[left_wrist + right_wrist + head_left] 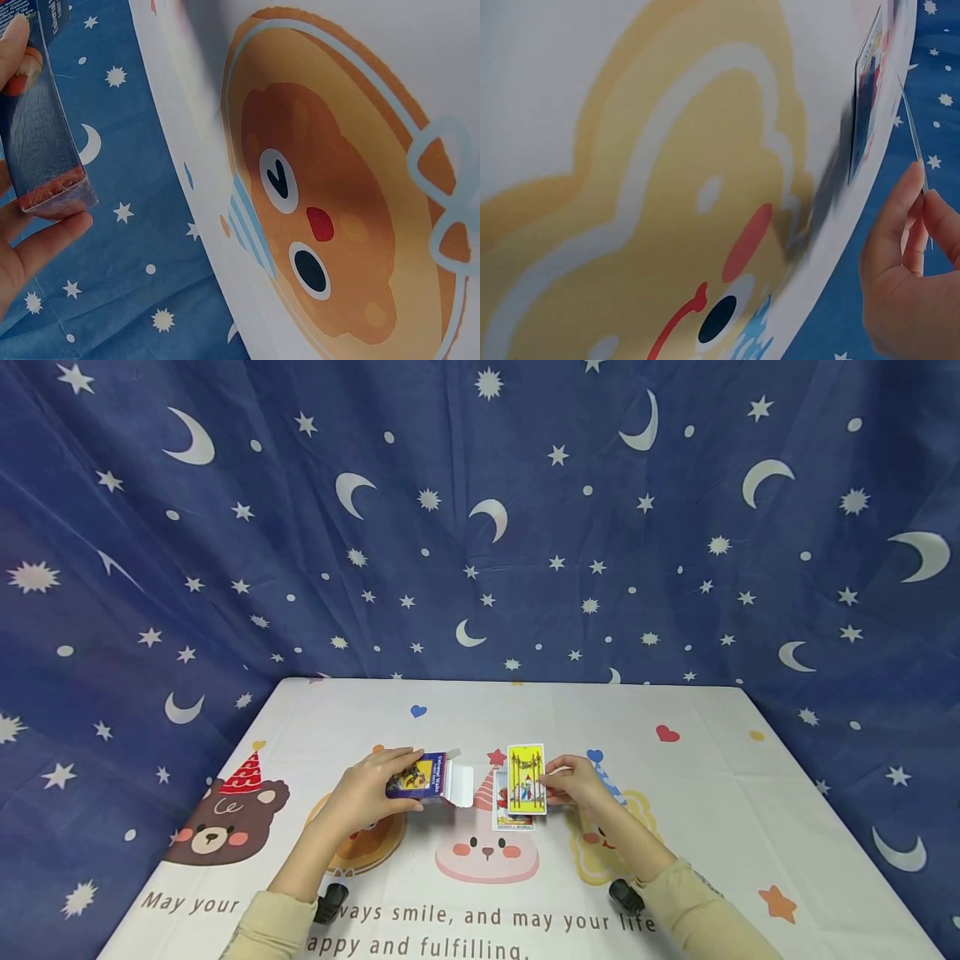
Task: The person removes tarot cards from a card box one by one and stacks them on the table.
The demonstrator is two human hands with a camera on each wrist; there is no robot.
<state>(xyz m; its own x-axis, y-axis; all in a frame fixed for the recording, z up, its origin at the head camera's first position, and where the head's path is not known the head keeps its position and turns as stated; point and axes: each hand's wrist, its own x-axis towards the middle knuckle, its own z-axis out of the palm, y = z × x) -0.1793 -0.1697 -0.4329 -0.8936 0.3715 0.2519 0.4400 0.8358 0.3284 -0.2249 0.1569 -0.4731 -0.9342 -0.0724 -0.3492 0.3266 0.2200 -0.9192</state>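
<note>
My left hand (366, 792) grips a dark blue tarot card box (420, 777), its fingers along the far side and its thumb along the near side. The box's white flap (461, 787) stands open toward the right. In the left wrist view the box (45, 127) is seen from its narrow side, with fingers round it. Between thumb and fingers my right hand (576, 783) pinches a yellow-faced tarot card (527, 777) by its right edge. That card overlaps another tarot card (517, 823) on the table. The right wrist view shows the pinched card (911, 120) nearly edge-on.
A white tablecloth (637, 718) printed with cartoon animals and lettering covers the table. Behind it hangs a blue curtain (540, 610) with moons and stars. Black wrist devices (330, 903) sit near both cream sleeves (697, 910).
</note>
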